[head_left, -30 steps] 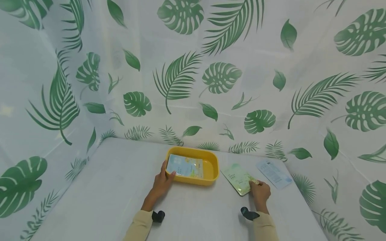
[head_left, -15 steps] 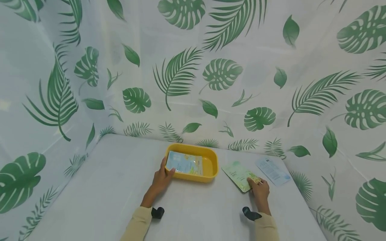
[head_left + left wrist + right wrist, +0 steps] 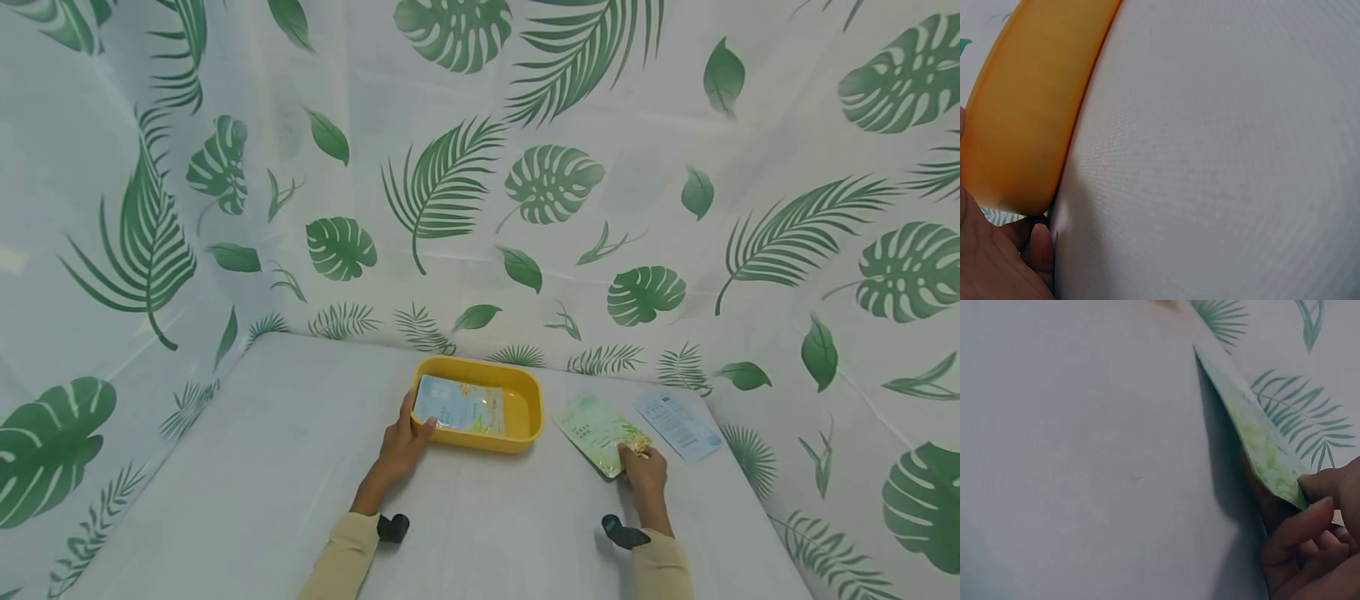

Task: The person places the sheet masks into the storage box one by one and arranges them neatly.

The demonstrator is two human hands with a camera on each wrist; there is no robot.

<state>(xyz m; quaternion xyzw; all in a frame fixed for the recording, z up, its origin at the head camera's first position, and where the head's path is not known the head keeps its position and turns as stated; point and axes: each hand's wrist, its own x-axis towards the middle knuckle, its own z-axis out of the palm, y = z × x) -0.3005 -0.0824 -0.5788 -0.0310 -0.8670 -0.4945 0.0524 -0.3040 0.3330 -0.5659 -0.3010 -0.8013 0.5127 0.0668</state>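
In the head view my left hand [image 3: 403, 447] grips the left front corner of a yellow plastic tray [image 3: 480, 442], its thumb at the rim. The left wrist view shows fingers against the tray's outer wall [image 3: 1035, 106]. Inside the tray, toward its left, lies a light blue printed packet [image 3: 457, 406]. My right hand [image 3: 647, 477] pinches the near right corner of a flat, shiny green packet [image 3: 596, 429] between thumb and fingers. From the right wrist, this green packet [image 3: 1257, 440] appears slanted, its held end raised off the table with a shadow beneath.
A pale blue packet [image 3: 680, 427] with printed text lies on the white table [image 3: 480, 533], right of the green one and near the table's right edge. Behind the table hangs a white sheet [image 3: 465, 275] printed with green leaves.
The head view has tilted slightly downward, then held nearly still. The green packet has shifted a little to the right in my right hand's pinch. My left hand stays on the tray.
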